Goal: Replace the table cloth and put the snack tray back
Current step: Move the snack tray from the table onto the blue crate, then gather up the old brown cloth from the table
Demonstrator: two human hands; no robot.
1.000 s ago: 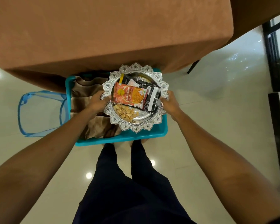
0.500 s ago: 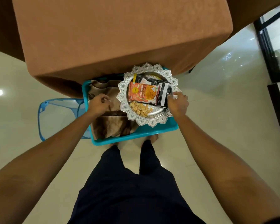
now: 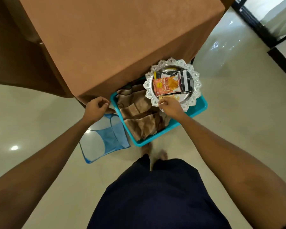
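Observation:
The silver snack tray (image 3: 195, 75) with a scalloped rim hovers over the far right part of a teal bin (image 3: 203, 106), just off the table's near corner. It carries an orange snack packet (image 3: 165, 85), black packets (image 3: 184, 80) and loose yellow snacks. My right hand (image 3: 170, 106) grips the tray's near rim. My left hand (image 3: 96, 108) is off the tray, its fingers curled, at the hanging corner of the brown table cloth (image 3: 122, 38). Whether it pinches the cloth is unclear.
A folded brown and beige cloth (image 3: 139, 116) lies in the teal bin. A blue mesh hamper (image 3: 104, 142) stands to the bin's left on the glossy floor. Dark furniture is at the far left, a dark frame at the far right. My legs stand just behind the bin.
My left hand let go of the tray and moved left to the table cloth's corner. My right hand shifted from the tray's right side to its near rim and holds it alone.

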